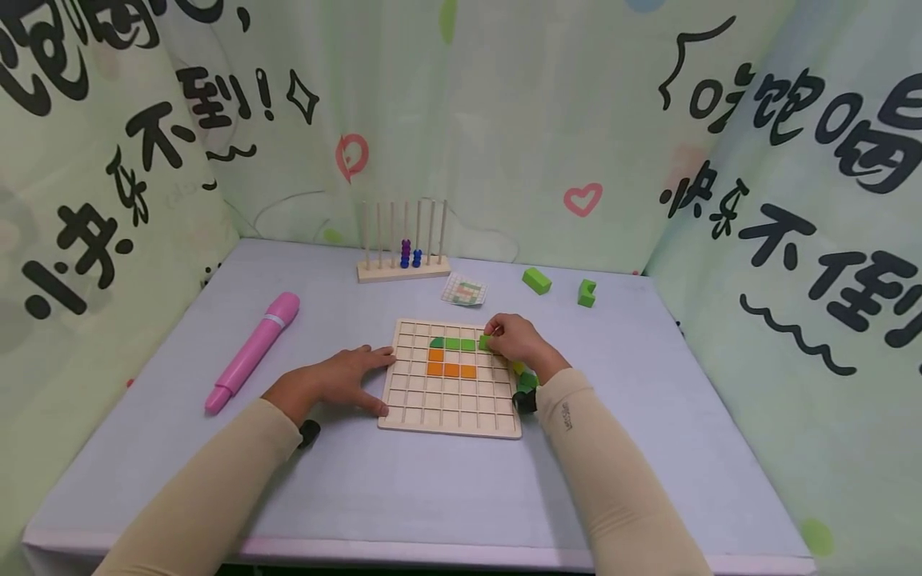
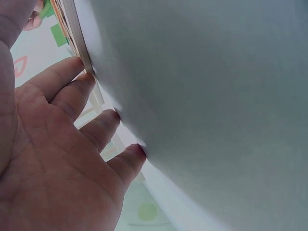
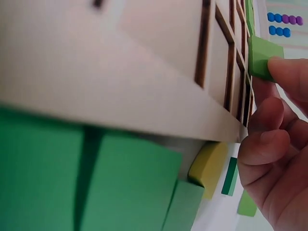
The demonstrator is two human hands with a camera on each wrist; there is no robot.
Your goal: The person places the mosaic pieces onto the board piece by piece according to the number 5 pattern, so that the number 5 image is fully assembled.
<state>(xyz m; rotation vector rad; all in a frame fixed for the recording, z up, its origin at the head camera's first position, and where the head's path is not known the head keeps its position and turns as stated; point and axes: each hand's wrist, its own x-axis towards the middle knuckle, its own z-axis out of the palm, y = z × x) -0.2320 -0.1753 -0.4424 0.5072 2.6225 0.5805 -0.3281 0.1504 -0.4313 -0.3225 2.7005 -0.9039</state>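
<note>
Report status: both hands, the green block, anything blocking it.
Left hand flat, steadying grid board. Right hand pinching green block at board's green row. Nothing blocking.

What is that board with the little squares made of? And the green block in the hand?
The grid board looks like pale, unpainted wood: light tan, matt, with darker edges along its slots in the right wrist view. The green block that the right hand pinches looks like painted wood or maybe plastic: even colour, smooth, crisp edges.
</note>
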